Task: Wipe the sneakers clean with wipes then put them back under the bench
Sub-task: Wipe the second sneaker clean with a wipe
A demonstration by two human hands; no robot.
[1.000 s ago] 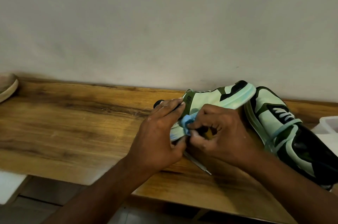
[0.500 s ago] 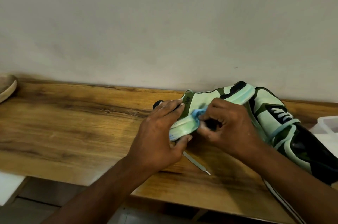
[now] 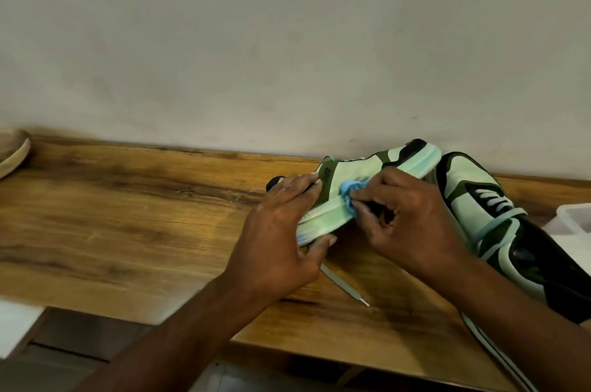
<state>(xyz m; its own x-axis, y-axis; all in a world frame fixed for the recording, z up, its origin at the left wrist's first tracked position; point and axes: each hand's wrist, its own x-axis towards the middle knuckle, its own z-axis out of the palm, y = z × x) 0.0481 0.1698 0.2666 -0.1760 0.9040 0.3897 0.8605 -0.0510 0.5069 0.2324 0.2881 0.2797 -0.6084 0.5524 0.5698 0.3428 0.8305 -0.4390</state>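
A mint-green, olive and black sneaker (image 3: pixel 361 167) lies tipped on its side on the wooden bench (image 3: pixel 128 219), sole edge toward me. My left hand (image 3: pixel 281 231) grips its heel end, fingers over the top and thumb under the sole. My right hand (image 3: pixel 406 215) pinches a crumpled blue wipe (image 3: pixel 350 191) against the midsole near the heel. The second sneaker (image 3: pixel 499 225) of the pair lies to the right, partly under my right forearm. A loose lace (image 3: pixel 343 287) trails across the bench below my hands.
A tan shoe (image 3: pixel 12 151) sits at the bench's far left end. A white plastic container (image 3: pixel 575 222) stands at the right edge behind the second sneaker. A plain wall rises straight behind the bench. Floor shows below the bench's front edge.
My right hand rubbed the blue wipe along the midsole, shifting right and up from the heel corner, then back slightly. My left hand kept its hold on the sneaker.
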